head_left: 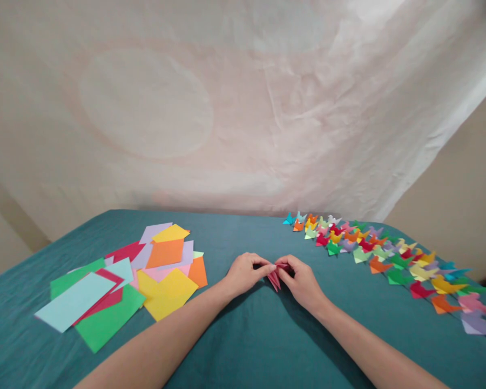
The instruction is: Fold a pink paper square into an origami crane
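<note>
A small piece of folded dark pink paper point(274, 280) is held between my two hands, with narrow points hanging down toward the tablecloth. My left hand point(246, 274) pinches its left side with thumb and forefinger. From the right, my right hand point(300, 278) grips the other side, fingers curled and closed. Part of the paper is hidden behind the fingertips. Both hands are just above the cloth near the middle of the table.
Loose coloured paper sheets point(170, 294) overlap in a pile on the left. Several folded paper birds point(400, 276) stand in rows along the right side. A dark green cloth point(235, 346) covers the table; a pale sheet point(243, 108) hangs behind it.
</note>
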### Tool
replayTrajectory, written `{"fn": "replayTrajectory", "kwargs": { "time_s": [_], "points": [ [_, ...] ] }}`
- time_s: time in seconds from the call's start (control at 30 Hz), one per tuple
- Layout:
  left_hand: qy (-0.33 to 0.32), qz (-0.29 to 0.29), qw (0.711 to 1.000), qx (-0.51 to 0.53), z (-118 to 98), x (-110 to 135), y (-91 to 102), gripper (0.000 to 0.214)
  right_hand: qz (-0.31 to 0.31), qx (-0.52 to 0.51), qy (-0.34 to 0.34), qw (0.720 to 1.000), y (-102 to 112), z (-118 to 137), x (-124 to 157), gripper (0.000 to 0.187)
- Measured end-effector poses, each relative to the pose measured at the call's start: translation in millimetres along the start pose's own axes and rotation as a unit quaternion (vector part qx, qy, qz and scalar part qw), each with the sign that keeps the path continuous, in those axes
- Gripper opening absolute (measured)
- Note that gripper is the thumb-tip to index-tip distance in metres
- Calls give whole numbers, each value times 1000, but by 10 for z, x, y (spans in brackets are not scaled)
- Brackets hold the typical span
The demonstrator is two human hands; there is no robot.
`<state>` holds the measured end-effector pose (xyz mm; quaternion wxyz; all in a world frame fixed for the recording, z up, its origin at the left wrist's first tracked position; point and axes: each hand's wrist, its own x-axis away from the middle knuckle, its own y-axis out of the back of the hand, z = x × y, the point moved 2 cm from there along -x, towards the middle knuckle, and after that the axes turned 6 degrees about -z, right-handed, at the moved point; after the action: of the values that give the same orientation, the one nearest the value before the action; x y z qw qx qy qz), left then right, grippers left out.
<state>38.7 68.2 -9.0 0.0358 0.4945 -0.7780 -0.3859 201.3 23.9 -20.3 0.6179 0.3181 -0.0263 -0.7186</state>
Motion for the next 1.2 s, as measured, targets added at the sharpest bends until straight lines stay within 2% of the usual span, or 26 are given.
{"fn": "replayTrajectory", "kwargs": {
  "time_s": [0.27, 0.6, 1.2],
  "points": [
    [-13, -23, 1000, -12, -24, 21, -5, 28, 6, -10, 0, 1000, -7, 1, 13, 14],
    [-10, -21, 1000, -20, -22, 34, -12, 24, -9, 5, 35, 999, 0, 4, 20, 11],
    [-17, -2, 1000, -22, -72, 46, 18, 18, 0, 35, 99, 994, 10, 40, 30, 17]
  ]
}}
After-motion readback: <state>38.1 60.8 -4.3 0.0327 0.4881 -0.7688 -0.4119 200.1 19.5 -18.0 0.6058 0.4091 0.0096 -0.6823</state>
